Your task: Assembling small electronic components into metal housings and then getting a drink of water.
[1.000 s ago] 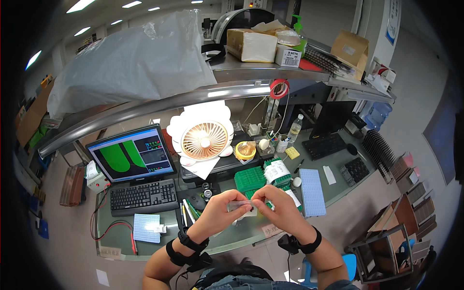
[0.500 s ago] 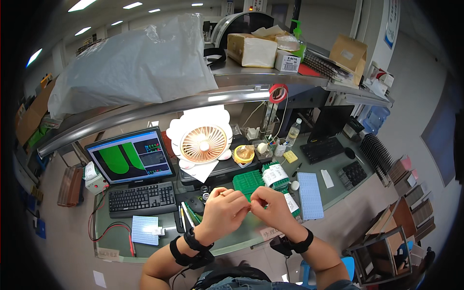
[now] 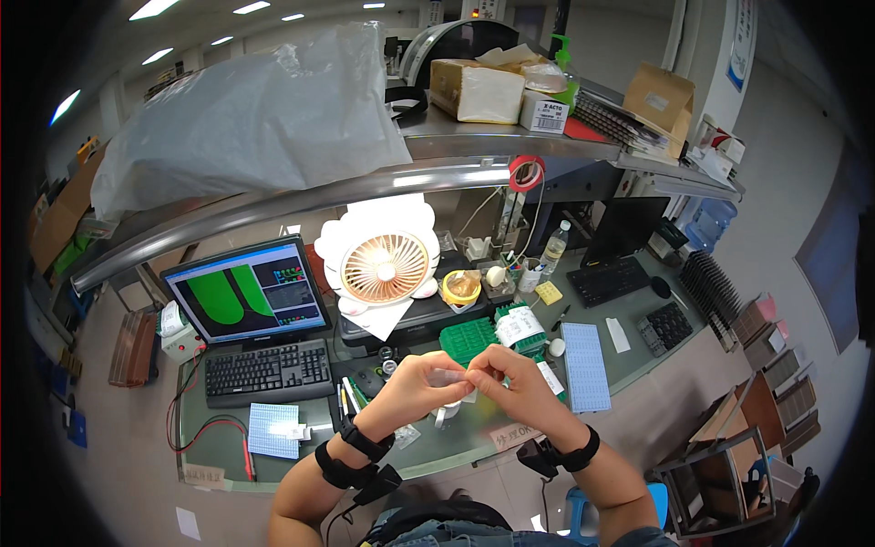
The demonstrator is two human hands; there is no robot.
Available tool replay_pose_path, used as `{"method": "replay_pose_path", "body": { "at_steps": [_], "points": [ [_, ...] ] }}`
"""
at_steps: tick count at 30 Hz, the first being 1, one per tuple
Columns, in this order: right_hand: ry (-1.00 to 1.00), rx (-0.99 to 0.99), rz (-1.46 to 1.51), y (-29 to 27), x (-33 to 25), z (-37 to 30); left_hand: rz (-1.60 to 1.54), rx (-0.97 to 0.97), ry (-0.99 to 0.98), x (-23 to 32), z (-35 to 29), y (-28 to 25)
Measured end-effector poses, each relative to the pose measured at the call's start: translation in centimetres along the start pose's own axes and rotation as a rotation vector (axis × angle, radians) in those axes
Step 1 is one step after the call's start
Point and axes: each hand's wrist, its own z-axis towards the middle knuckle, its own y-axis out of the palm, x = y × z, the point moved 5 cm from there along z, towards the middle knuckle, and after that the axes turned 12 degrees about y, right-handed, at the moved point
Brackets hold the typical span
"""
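Above the front of the green desk mat [image 3: 474,428], my two hands meet at the fingertips. My left hand [image 3: 421,387] is closed in a pinch on a small pale, translucent piece whose kind I cannot make out. The right hand [image 3: 512,381] pinches at the piece's right end, thumb against forefinger; the fingers hide that end. Just beyond the hands lies a green tray [image 3: 467,339]. Beside it are green pieces with a white wrap [image 3: 519,326]. Under the left hand, a white object [image 3: 447,416] shows in part.
A keyboard [image 3: 268,373] and lit monitor [image 3: 246,294] stand at left. A lit fan-shaped lamp [image 3: 386,269] is at the back, below a metal shelf [image 3: 474,146]. Light-blue panels lie at left [image 3: 272,430] and right [image 3: 585,366]. A bottle [image 3: 555,246] stands behind.
My left hand has turned and opened out somewhat, so the translucent piece now shows between its fingers. The white object beneath has come into sight. Both hands stay close together.
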Motion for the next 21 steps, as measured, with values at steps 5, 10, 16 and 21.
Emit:
{"method": "replay_pose_path", "body": {
  "at_steps": [5,10,16,21],
  "points": [
    [-0.005,-0.007,-0.121,-0.7,-0.2,0.1,-0.085,0.017,0.015,-0.1,-0.1,-0.2],
    [-0.102,-0.199,-0.486,-1.2,-1.4,0.6,0.325,-0.194,0.149,1.6,0.2,0.2],
    [-0.328,-0.398,-0.762,-0.5,-2.0,0.1,0.353,-0.311,0.177,1.8,0.1,0.8],
    [-0.488,-0.242,-0.665,-0.6,-2.3,-1.3,-0.193,-0.28,-0.01,0.3,-0.6,0.9]
  ]
}}
